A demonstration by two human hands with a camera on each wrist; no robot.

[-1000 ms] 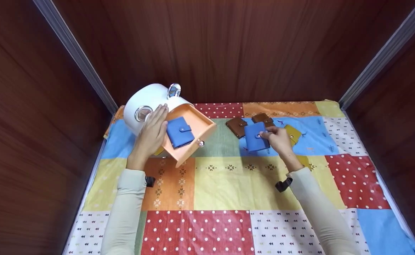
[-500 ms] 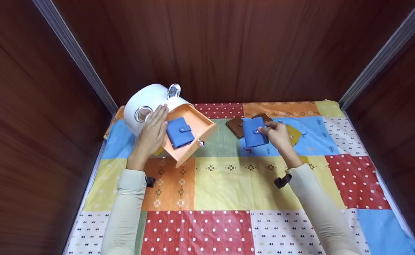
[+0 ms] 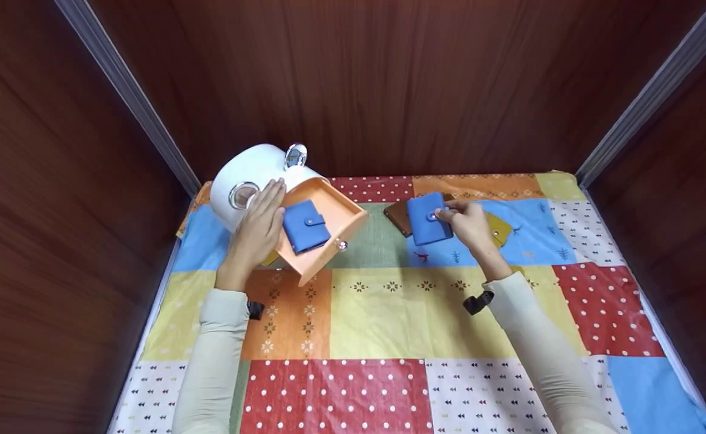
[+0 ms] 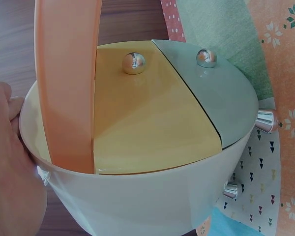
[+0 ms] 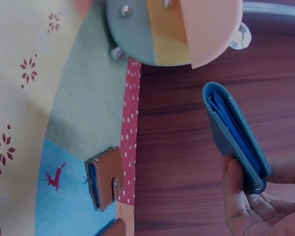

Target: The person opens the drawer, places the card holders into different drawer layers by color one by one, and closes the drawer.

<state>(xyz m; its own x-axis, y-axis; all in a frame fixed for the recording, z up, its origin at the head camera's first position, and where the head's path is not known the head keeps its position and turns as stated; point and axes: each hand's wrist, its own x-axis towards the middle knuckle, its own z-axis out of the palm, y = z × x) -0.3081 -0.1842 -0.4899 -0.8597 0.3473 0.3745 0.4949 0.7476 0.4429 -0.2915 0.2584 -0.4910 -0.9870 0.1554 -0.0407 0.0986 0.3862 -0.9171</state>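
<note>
My right hand (image 3: 472, 228) pinches a blue wallet (image 3: 426, 218) by its snap-strap side, above the cloth. In the right wrist view that wallet (image 5: 236, 140) is seen edge-on between thumb and fingers. My left hand (image 3: 254, 234) lies with straight fingers against a white rounded drawer cabinet (image 3: 250, 167), next to its pulled-out orange drawer (image 3: 348, 228). Another blue wallet (image 3: 306, 224) lies inside that drawer. From the left wrist, a yellow drawer (image 4: 147, 118) and a grey-green drawer (image 4: 219, 93) appear closed, with round silver knobs.
A brown wallet (image 3: 396, 214) lies partly behind the held one; a second brown one is nearly hidden. A yellow wallet (image 3: 497, 228) rests beyond my right wrist. The patchwork cloth (image 3: 389, 325) covers the table, with dark wooden panels (image 3: 389, 84) around it.
My right hand has lifted the blue wallet and carried it slightly left and away from me, over the brown wallets. The left hand and drawer stay put.
</note>
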